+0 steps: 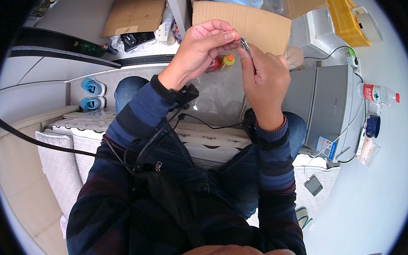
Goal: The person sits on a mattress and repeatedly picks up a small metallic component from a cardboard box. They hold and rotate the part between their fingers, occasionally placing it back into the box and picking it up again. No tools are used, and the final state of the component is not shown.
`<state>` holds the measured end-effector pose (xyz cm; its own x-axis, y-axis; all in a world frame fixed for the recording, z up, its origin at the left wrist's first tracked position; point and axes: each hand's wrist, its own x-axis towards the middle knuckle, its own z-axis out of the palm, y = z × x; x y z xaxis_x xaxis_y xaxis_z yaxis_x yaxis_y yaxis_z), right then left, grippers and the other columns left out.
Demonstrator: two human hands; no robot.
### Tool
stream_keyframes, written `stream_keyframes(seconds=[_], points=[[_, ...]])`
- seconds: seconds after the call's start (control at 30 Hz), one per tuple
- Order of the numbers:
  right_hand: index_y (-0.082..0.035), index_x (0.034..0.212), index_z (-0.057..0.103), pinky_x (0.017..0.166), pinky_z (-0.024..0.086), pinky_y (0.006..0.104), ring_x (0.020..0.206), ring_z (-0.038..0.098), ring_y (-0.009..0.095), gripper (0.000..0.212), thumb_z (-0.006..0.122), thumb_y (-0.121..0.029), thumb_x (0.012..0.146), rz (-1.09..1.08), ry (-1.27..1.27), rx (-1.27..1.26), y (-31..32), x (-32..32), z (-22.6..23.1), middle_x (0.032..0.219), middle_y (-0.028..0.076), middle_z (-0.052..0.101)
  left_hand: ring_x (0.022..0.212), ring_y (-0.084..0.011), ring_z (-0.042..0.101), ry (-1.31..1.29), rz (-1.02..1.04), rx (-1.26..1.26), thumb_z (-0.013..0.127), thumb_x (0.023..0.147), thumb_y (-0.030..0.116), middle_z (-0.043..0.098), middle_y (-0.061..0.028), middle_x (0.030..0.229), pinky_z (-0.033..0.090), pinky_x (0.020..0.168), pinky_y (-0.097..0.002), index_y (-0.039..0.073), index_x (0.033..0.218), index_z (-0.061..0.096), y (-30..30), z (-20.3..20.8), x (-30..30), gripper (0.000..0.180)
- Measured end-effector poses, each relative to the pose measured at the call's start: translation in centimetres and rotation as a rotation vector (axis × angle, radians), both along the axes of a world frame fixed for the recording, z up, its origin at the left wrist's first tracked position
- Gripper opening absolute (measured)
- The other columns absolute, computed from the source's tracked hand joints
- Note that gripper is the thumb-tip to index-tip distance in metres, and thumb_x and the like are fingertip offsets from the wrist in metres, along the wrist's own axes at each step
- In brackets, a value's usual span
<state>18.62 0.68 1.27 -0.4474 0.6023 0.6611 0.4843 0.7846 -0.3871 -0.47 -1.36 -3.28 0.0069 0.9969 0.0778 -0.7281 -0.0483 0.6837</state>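
Note:
Both of my hands are raised together in front of the cardboard box, above my lap. My right hand (265,77) grips a small shiny metal nail clipper (245,47), its thumb lying along it. The clipper's tip points at the fingertips of my left hand (203,49). The left thumb and forefinger are pinched together right beside that tip. Whether anything small sits between them is too fine to make out. Dark straps with black cables circle both wrists.
An open cardboard box (241,28) stands ahead, with a yellow-capped bottle (228,60) before it. At right are a grey fridge (330,102), a red-labelled water bottle (376,93) and a charging phone (313,185). Blue sneakers (93,87) sit at left. A black cable (51,145) runs leftward from me.

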Motion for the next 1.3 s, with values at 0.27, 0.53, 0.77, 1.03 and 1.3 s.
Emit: stream_keyframes(seconds=[0.27,0.53,0.77,1.03,1.3], points=[[-0.010,0.102,0.077,0.060,0.035,0.0366,0.057,0.055,0.020,0.016,0.081,-0.015,0.088,-0.069,-0.118,0.201,0.2,0.1,0.0,0.064,0.002,0.059,0.106,-0.0227,0.074,0.018,-0.041,-0.045,0.069,0.101,0.006,0.076,-0.0138,0.110,0.059,0.101,-0.0361,-0.001,0.115,0.069,0.0,0.5,-0.7,0.015],[-0.010,0.101,0.078,0.058,0.033,0.0363,0.055,0.051,0.019,0.014,0.082,-0.014,0.088,-0.114,-0.113,0.305,0.8,0.1,0.3,0.062,0.002,0.056,0.105,-0.0218,0.074,0.103,-0.120,-0.170,0.069,0.102,0.008,0.076,-0.0112,0.108,0.058,0.101,-0.0372,0.001,0.114,0.070,-0.1,0.7,-1.2,0.015],[-0.010,0.099,0.080,0.059,0.035,0.0355,0.054,0.052,0.021,0.010,0.078,-0.018,0.092,-0.194,-0.076,0.230,1.3,1.3,1.4,0.061,0.004,0.056,0.109,-0.0230,0.073,-0.111,-0.201,-0.141,0.067,0.102,0.008,0.075,-0.0104,0.111,0.057,0.102,-0.0365,0.002,0.120,0.068,-0.9,0.4,-0.6,0.018],[-0.011,0.107,0.081,0.068,0.054,0.0438,0.073,0.071,0.035,0.034,0.072,-0.043,0.096,-0.246,-0.168,0.176,11.7,-1.2,3.7,0.078,0.015,0.073,0.093,-0.0158,0.069,-0.029,-0.147,0.001,0.067,0.101,0.007,0.067,-0.0016,0.099,0.057,0.099,-0.0356,0.007,0.114,0.063,0.0,-0.2,-0.6,0.013],[-0.019,0.110,0.078,0.079,0.060,0.0529,0.088,0.075,0.041,0.026,0.070,-0.037,0.094,-0.264,-0.676,0.206,23.1,-8.8,-0.4,0.095,0.019,0.077,0.083,-0.0103,0.069,0.018,-0.161,-0.025,0.070,0.102,0.012,0.066,0.0007,0.094,0.058,0.082,-0.0271,0.005,0.114,0.064,-0.2,0.0,-1.5,0.016]])
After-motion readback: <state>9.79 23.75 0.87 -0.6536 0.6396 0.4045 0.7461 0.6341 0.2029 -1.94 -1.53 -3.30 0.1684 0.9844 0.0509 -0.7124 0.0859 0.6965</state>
